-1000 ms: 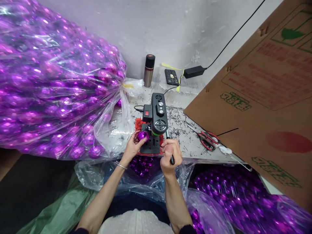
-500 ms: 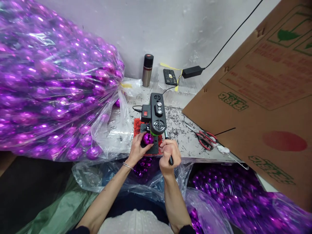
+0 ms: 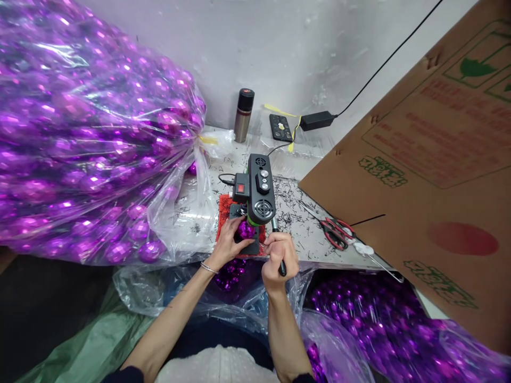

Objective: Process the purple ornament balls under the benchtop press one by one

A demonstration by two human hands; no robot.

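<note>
Your left hand (image 3: pixel 228 244) had its fingers and thumb around a shiny purple ball (image 3: pixel 246 230), with the fingers on the far side and the thumb on the near side. The ball was just under the front end of the black machine (image 3: pixel 261 187), over its dark plate (image 3: pixel 250 248). You could not tell if the ball touched the machine above it. The plate sat on a red mat (image 3: pixel 224 205).

Your right hand (image 3: pixel 280 258) was curled up tight around the handle (image 3: pixel 282 268) on the machine's right side. The handle's black end poked out below your fist. Your two hands were near each other but did not touch.

Little black bits (image 3: pixel 285 198) lay all over the table (image 3: pixel 309 247). Red and black scissors (image 3: pixel 338 234) lay to the right, by a big brown box (image 3: pixel 403 207). On the left was a huge clear bag (image 3: pixel 99 159) full of purple balls. A bottle (image 3: pixel 243 118) stood at the back.
</note>
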